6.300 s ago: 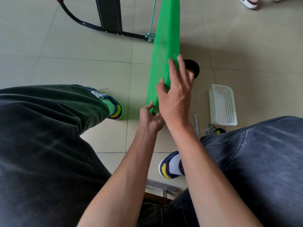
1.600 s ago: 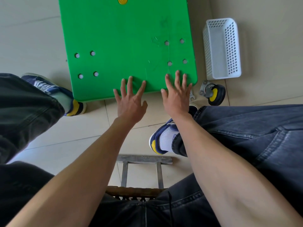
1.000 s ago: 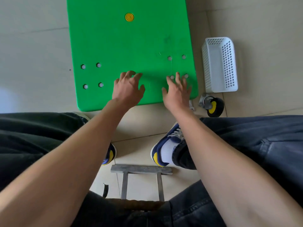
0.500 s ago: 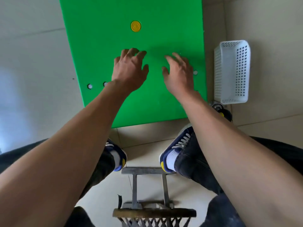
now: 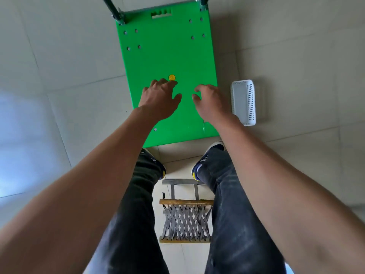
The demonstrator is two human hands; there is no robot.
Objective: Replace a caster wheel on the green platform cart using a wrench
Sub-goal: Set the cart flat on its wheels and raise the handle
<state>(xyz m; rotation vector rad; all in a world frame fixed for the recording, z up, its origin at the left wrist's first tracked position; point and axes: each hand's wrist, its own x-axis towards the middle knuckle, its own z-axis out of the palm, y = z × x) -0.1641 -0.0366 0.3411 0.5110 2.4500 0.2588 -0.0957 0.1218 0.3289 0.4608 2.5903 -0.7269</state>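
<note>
The green platform cart (image 5: pixel 167 56) stands flat on the tiled floor, deck up, with bolt heads showing near its corners and a yellow disc (image 5: pixel 172 77) at its middle. My left hand (image 5: pixel 160 98) hovers over the deck just below the disc, fingers loosely curled and holding nothing. My right hand (image 5: pixel 212 101) hangs over the deck's right side, fingers also loosely curled and empty. The cart's dark handle tubes (image 5: pixel 113 8) show at the far end. No wrench or loose caster wheel is visible.
A white perforated basket (image 5: pixel 244 101) lies on the floor right of the cart. A small folding stool with a woven seat (image 5: pixel 185 220) stands between my legs. My two shoes (image 5: pixel 199 167) are just in front of the cart's near edge.
The cart went from standing on edge to lying flat on the floor. My hands lifted off its deck as I rose, and the view now takes in the whole cart.
</note>
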